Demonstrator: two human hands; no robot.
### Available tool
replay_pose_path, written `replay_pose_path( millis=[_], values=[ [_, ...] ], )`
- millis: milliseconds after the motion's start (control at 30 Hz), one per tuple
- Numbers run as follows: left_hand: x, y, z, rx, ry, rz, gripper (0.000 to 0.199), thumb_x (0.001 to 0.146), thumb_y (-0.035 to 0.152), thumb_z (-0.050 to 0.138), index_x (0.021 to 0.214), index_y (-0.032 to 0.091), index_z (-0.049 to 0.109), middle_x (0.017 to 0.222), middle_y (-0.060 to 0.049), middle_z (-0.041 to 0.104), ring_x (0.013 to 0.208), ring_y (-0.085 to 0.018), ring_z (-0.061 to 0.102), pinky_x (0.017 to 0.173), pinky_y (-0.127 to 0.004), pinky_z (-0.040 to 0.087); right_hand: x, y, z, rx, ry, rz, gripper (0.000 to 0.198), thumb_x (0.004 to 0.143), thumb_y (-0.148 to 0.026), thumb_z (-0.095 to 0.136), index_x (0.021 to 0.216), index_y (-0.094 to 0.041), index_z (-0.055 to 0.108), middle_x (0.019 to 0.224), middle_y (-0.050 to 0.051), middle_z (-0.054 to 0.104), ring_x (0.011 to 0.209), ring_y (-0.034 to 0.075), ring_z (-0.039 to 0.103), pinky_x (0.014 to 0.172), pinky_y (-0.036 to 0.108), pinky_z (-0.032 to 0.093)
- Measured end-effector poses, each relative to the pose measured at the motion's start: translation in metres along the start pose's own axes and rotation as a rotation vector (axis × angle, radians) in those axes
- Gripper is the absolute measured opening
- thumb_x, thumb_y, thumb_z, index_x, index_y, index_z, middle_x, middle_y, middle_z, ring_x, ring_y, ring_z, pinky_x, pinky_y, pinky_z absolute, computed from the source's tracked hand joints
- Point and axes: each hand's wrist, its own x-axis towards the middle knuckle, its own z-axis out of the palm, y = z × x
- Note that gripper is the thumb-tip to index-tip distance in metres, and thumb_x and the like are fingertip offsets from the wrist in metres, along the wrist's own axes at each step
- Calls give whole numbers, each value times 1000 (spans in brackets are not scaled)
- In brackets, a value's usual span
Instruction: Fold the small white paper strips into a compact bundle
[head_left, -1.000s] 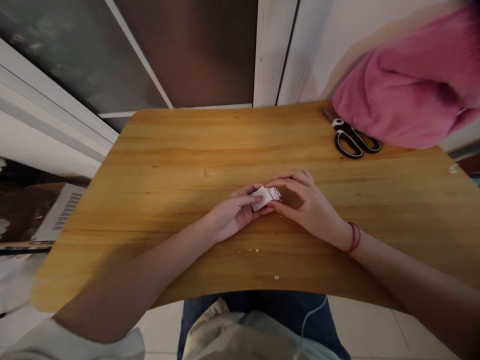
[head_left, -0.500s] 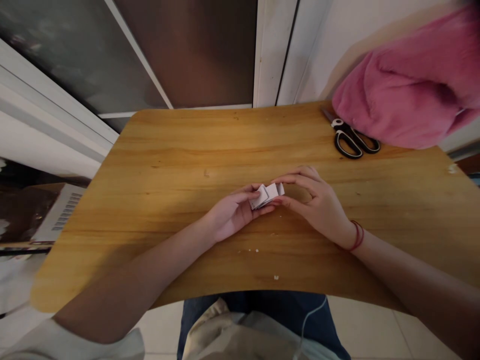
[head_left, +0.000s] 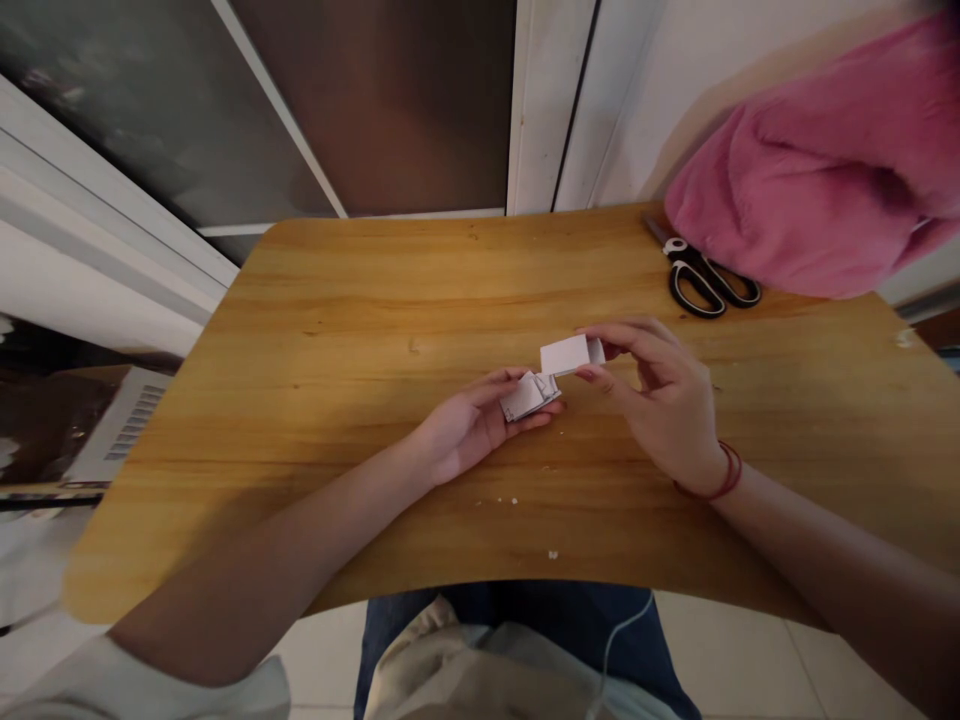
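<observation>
Over the middle of the table, my left hand (head_left: pixel 478 420) holds a small stack of white paper pieces (head_left: pixel 528 397) between thumb and fingers. Faint dark marks show on the top piece. My right hand (head_left: pixel 660 395) pinches a small white paper box (head_left: pixel 566 355) by its right end, thumb below and fingers above. That end looks open, like a sleeve. The box hangs just above and to the right of the stack; whether their edges touch I cannot tell.
Black-handled scissors (head_left: pixel 703 277) lie at the back right of the wooden table (head_left: pixel 360 300), beside a pink plush cloth (head_left: pixel 795 200). White crumbs (head_left: pixel 553 555) dot the front edge. A carton (head_left: pixel 124 425) stands low at the left, and a framed glass door (head_left: pixel 390 100) rises behind.
My right hand has moved up and right with the white paper box, off the stack. More of the stack's top now shows in my left hand, which stays nearly still.
</observation>
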Motion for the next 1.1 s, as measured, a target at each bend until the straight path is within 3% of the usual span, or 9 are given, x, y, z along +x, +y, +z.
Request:
replay_pose_path(
  millis=[200, 367, 600, 767, 1100],
  values=[
    [1, 0, 4, -30, -21, -19, 31, 97, 28, 40, 99, 10, 65, 96, -12, 71, 82, -18, 69, 81, -31, 54, -9, -2, 15, -136, -173, -156, 28, 83, -35, 69, 109, -23, 67, 103, 7, 65, 101, 25, 55, 93, 45, 46],
    [-3, 1, 2, 17, 9, -3, 20, 86, 5, 52, 102, 11, 63, 100, -10, 71, 93, -18, 70, 87, -25, 51, -9, 3, 15, -169, -291, -156, 44, 85, -41, 66, 123, -20, 60, 115, 11, 60, 111, 28, 48, 98, 49, 41],
    [-3, 1, 2, 43, 17, 20, 21, 83, -1, 51, 96, 10, 63, 97, -10, 71, 95, -18, 70, 89, -27, 52, -2, 7, 9, -123, -327, -116, 28, 85, -30, 67, 111, -21, 64, 107, 9, 62, 105, 26, 53, 93, 44, 44],
    [-2, 1, 3, 12, 50, 8, 23, 83, -2, 49, 96, 8, 66, 98, -11, 71, 88, -15, 68, 92, -30, 52, -1, 7, 8, -94, -271, -132, 19, 84, -28, 68, 102, -22, 68, 98, 7, 65, 97, 23, 56, 88, 41, 45],
    [-2, 4, 3, -52, 92, 48, 23, 85, -1, 48, 89, 8, 68, 92, -8, 71, 88, -16, 68, 90, -31, 55, 1, 6, 3, -58, -218, -64, 19, 83, -30, 70, 101, -24, 69, 97, 5, 66, 96, 22, 59, 87, 40, 49]
  ],
)
